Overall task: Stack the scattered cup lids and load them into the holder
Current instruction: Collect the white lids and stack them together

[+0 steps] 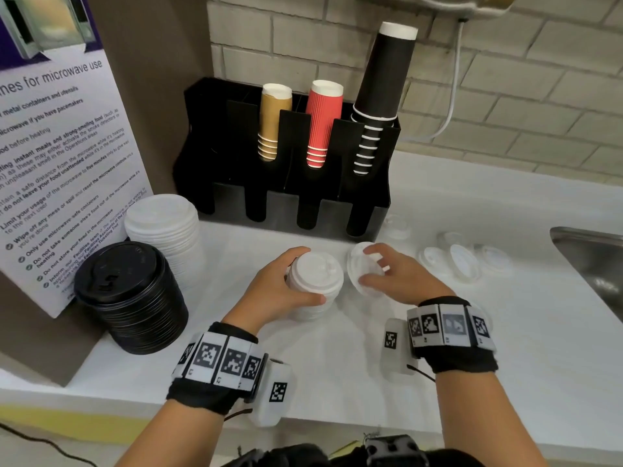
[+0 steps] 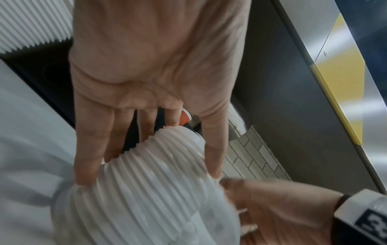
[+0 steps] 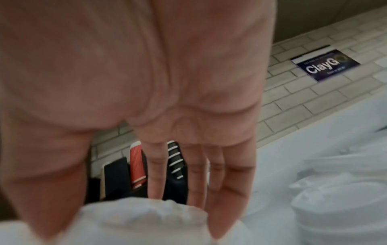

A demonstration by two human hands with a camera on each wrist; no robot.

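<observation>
The left hand (image 1: 279, 291) wraps its thumb and fingers around a short stack of white lids (image 1: 315, 281) standing on the white counter (image 1: 337, 358), most likely to keep the pile steady and square while more lids go on top. The right hand (image 1: 394, 278) pinches a single white lid (image 1: 362, 264) by its rim, tilted on edge just beside the stack, which looks like the last bit of lining up before it is set down on the pile. More loose lids (image 1: 465, 261) lie scattered to the right, between the hands and the steel sink (image 1: 586, 261), so the gathering seems only partly done. The black holder (image 1: 283, 197) stands against the wall behind the hands; its back slots carry tan, red and black paper cups, and its front slots look dark, though whether they are empty cannot be told from here. To the left sit a tall pile of black lids (image 1: 129, 294) and, behind it, a bigger pile of white lids (image 1: 161, 224), beside a printed notice about microwave use (image 1: 60, 129). The wall behind is pale brick tile, with a white cable (image 1: 451, 96) hanging down it, and the counter is smooth and bright.
</observation>
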